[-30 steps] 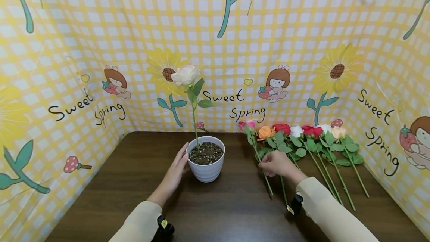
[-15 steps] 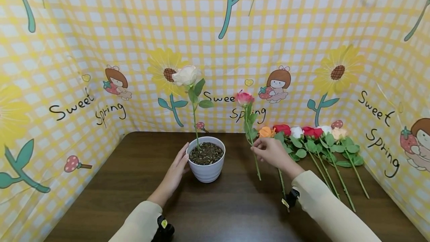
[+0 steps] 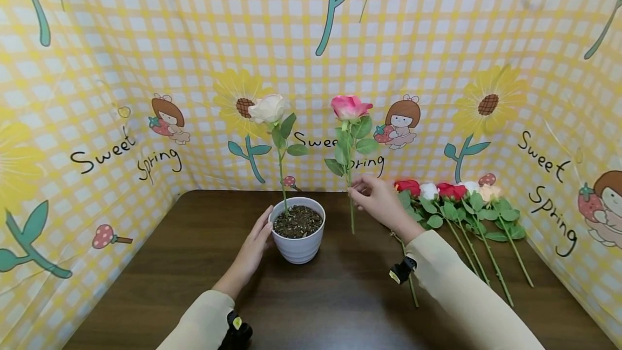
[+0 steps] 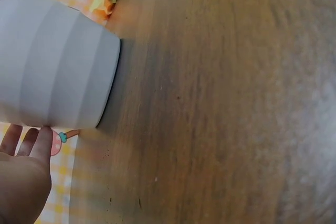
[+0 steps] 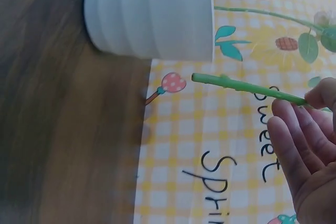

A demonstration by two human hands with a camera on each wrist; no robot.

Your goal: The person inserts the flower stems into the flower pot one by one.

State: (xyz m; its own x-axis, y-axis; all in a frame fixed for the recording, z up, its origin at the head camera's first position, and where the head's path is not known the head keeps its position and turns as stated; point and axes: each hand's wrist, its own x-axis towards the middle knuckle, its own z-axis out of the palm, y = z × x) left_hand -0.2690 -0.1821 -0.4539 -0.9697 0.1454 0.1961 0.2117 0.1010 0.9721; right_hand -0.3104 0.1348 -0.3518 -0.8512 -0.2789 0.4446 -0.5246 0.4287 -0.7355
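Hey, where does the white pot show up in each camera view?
Head: the white pot sits just left of centre, below mid-height.
Left wrist: upper left, cut off by the left edge, left hand touching it.
Right wrist: top, left of centre, above and left of the pink rose's stem.
Shared landmark: the brown table.

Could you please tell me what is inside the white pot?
The pot holds dark soil with a white rose standing in it; the soil covers the rose's lower end.
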